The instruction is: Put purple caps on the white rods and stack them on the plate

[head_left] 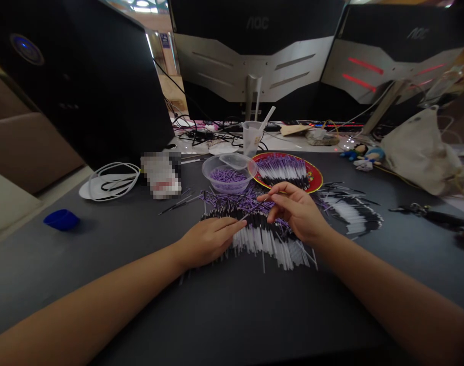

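My left hand (211, 241) rests palm down over the near-left side of a pile of thin sticks (270, 241) with white shafts and black ends. Its thumb and forefinger pinch the pale end of one thin stick (250, 213), which slants up to the right. At the dark upper end of that stick, my right hand (298, 211) closes thumb and forefinger, its other fingers loosely curled. Small purple pieces (243, 201) lie scattered just behind the pile. More of them fill a clear plastic bowl (207, 170), with a clear lid (234, 161) tilted in it.
A red plate (316, 179) holds rows of purple-tipped sticks. Right of it lie more white-and-black sticks (351, 216). A cup (250, 140) stands behind the bowl. A blue cap (62, 219), coiled white cable (113, 180), keys (433, 213) and plastic bag (418, 152) surround. Monitors (254, 61) stand behind.
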